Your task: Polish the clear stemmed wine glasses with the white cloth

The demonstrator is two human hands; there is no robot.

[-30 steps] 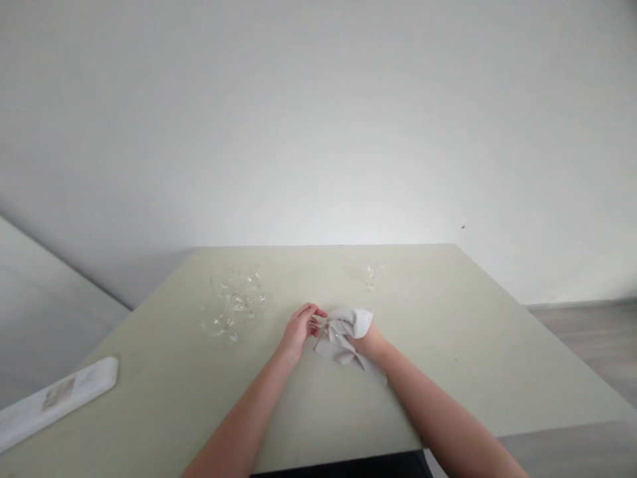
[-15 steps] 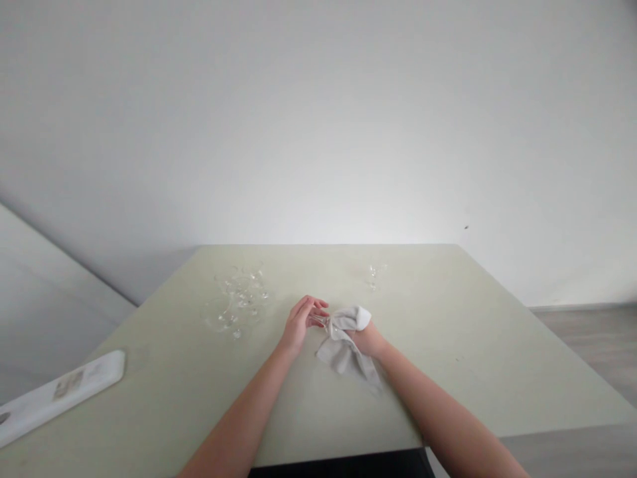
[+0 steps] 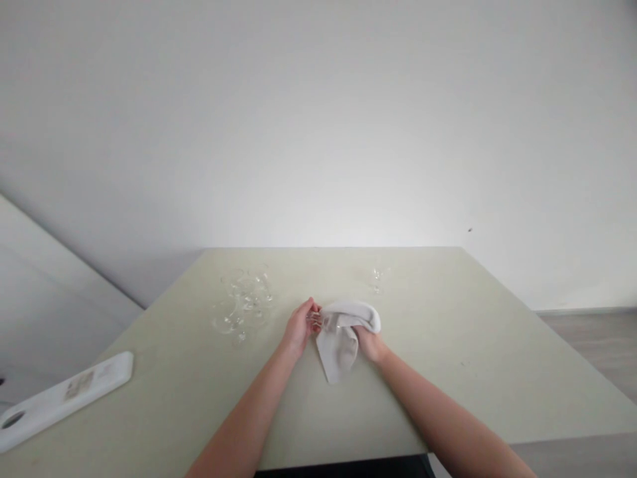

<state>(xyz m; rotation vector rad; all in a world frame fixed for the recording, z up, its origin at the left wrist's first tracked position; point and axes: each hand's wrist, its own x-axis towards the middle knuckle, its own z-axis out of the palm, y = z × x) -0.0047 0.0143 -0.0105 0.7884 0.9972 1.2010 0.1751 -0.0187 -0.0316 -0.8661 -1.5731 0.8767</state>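
Glassware [image 3: 249, 299] clutters left, white board [image 3: 102, 380] nearer; fingers of left hand [image 3: 299, 326] clamp clear glass [image 3: 314, 321], partly hidden by crumpled grey cloth [image 3: 336, 348] right hand [image 3: 369, 340] grips.

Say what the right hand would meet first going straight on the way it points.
The cloth that the right hand holds. Beyond it, probably the glass in the left hand, though the cloth hides the fingers and depth is unclear.
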